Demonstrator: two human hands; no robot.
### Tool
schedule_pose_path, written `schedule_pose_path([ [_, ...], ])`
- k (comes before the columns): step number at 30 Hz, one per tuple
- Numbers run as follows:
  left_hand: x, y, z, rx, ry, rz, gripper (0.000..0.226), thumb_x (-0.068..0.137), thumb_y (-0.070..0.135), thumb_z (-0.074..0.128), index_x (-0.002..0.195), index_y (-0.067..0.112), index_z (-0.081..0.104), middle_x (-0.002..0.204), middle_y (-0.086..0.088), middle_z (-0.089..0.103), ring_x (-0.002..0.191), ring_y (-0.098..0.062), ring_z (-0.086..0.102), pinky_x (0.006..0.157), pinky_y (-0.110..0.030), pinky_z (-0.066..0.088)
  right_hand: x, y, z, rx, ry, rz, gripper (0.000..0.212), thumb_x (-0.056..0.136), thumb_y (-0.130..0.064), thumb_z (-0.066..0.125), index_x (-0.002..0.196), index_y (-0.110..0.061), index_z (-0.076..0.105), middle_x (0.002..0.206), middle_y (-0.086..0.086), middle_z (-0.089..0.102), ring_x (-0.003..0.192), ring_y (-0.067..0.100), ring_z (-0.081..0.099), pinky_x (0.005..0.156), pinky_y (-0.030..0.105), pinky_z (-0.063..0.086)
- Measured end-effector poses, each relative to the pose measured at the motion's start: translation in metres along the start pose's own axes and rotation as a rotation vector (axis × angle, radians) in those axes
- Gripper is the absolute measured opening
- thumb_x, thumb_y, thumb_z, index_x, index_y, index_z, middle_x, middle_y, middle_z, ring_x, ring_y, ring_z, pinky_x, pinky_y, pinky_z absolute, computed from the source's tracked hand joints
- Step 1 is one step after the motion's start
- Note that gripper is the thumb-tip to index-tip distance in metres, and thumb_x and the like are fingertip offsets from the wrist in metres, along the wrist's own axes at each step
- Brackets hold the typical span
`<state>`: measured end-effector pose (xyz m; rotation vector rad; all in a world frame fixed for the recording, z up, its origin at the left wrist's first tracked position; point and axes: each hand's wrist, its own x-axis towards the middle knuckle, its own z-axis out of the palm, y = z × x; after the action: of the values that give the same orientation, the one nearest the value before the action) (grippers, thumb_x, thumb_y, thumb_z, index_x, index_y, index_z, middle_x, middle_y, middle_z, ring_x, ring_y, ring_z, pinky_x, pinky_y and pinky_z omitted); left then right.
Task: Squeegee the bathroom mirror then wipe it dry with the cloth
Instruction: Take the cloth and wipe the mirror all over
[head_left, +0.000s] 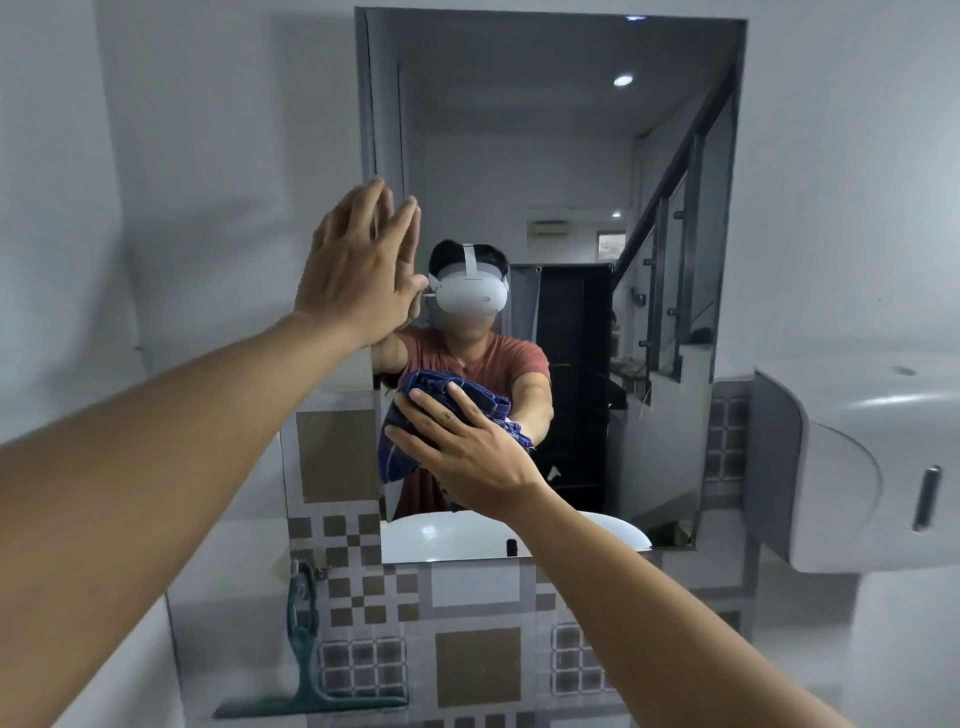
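The tall rectangular mirror (561, 156) hangs on the wall straight ahead. My right hand (462, 447) presses a bunched dark blue cloth (400, 441) flat against the glass in its lower left part. My left hand (358, 265) rests flat on the mirror's left edge, fingers spread and holding nothing. The green squeegee (304, 670) hangs from a hook on the tiled wall below the mirror, at the lower left, away from both hands.
A white paper dispenser (857, 467) juts out from the wall at the right, level with the mirror's lower half. Brown and grey patterned tiles (478, 665) cover the wall under the mirror. The glass reflects a person, a white basin and a staircase.
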<state>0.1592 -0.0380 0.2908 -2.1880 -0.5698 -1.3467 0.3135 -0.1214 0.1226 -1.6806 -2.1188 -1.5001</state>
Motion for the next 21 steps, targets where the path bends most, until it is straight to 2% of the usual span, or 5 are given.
schedule_pose_path([
  [4,-0.03,0.014,0.016,-0.004,-0.02,0.002,0.074,0.09,0.041,0.065,0.153,0.018,0.034,0.161,-0.02,0.024,0.148,-0.04,0.024,0.118,-0.056,0.03,-0.029,0.011,-0.002,-0.01,0.043,0.151,0.063,0.098,-0.019,0.041,0.158,-0.016,0.021,0.166,0.014,0.016,0.154,0.031,0.007,0.124,0.053,0.003],
  [7,-0.046,0.016,0.024,-0.004,-0.052,0.04,0.074,0.088,0.038,0.069,0.152,0.016,0.038,0.158,-0.022,0.028,0.145,-0.042,0.027,0.117,-0.057,0.031,-0.046,0.026,-0.006,-0.027,0.05,0.254,0.067,0.096,-0.021,0.051,0.157,-0.016,0.023,0.165,0.015,0.018,0.154,0.031,0.009,0.124,0.055,0.007],
  [14,-0.052,0.021,0.028,-0.017,-0.067,0.044,0.075,0.086,0.033,0.072,0.151,0.01,0.04,0.154,-0.026,0.031,0.143,-0.045,0.029,0.116,-0.06,0.031,-0.068,0.058,-0.02,0.034,0.122,0.543,0.056,0.104,-0.029,0.037,0.157,-0.018,0.025,0.165,0.016,0.018,0.154,0.033,0.009,0.122,0.058,0.013],
  [21,-0.055,0.028,0.031,-0.029,-0.055,0.041,0.081,0.084,0.036,0.075,0.151,0.011,0.039,0.154,-0.025,0.031,0.142,-0.045,0.029,0.114,-0.062,0.033,-0.091,0.082,-0.023,0.093,0.138,0.682,0.057,0.103,-0.033,0.029,0.157,-0.016,0.024,0.165,0.017,0.015,0.154,0.033,0.007,0.123,0.057,0.01],
])
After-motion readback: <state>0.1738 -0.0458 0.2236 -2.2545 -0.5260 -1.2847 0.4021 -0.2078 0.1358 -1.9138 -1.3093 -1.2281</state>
